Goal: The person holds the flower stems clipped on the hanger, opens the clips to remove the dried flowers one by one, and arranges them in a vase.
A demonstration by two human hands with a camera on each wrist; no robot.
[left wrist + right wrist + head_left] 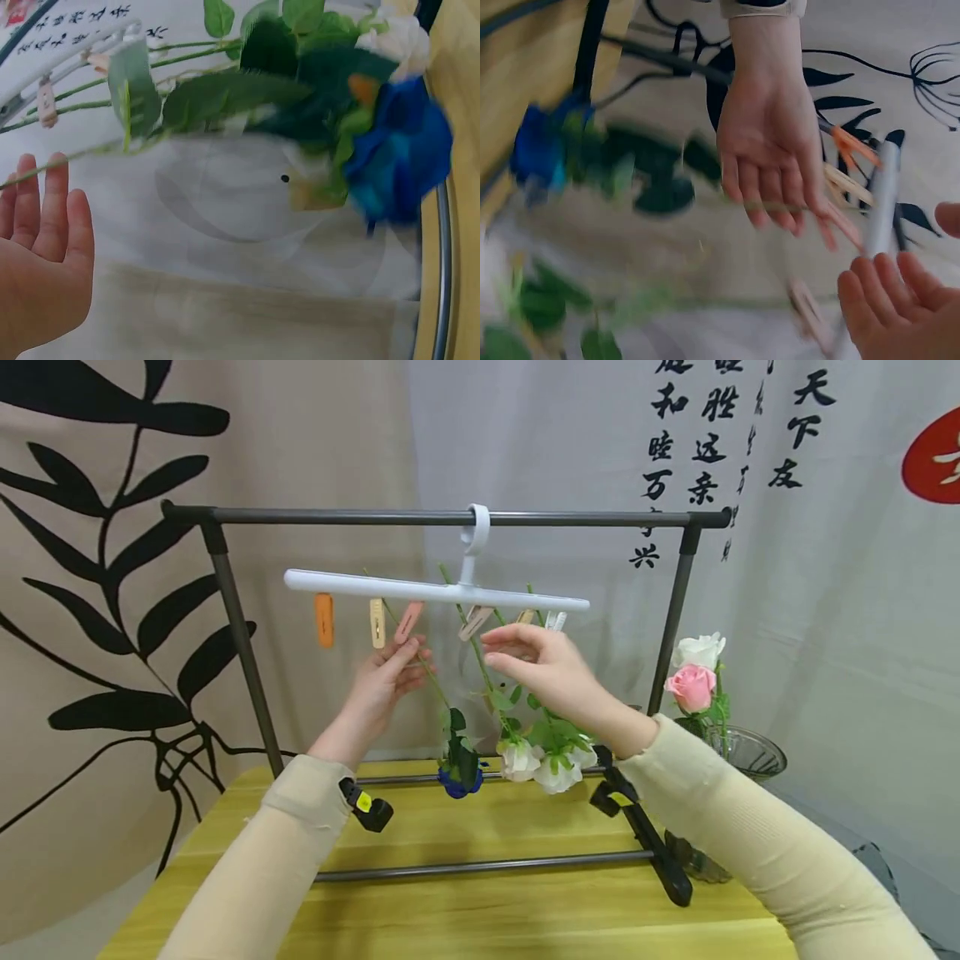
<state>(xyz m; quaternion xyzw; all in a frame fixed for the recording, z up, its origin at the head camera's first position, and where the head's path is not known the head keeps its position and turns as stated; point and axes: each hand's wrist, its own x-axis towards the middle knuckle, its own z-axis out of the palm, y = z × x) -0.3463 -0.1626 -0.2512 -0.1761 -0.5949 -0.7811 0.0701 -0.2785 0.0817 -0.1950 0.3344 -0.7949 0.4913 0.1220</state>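
A white hanger (435, 588) hangs from a dark rail, with several clothespins along it. My left hand (386, 677) is at the lower end of the pink clothespin (408, 622), its thumb touching or very near it. Its fingers look fairly straight in the left wrist view. The blue rose (460, 777) hangs head down, its stem running past the left fingers up to the pink clothespin; it is blurred in both wrist views. My right hand (551, 668) is raised by the pale pink clothespin (476, 622), thumb and fingers apart. White roses (555, 772) hang head down below it.
The dark metal rack (247, 668) stands on a wooden table (420, 910). An orange clothespin (324, 620) and a beige clothespin (377, 623) hang at the left. A pink rose (692, 687) and a white rose (701, 651) stand in a glass vase (750, 753) at the right.
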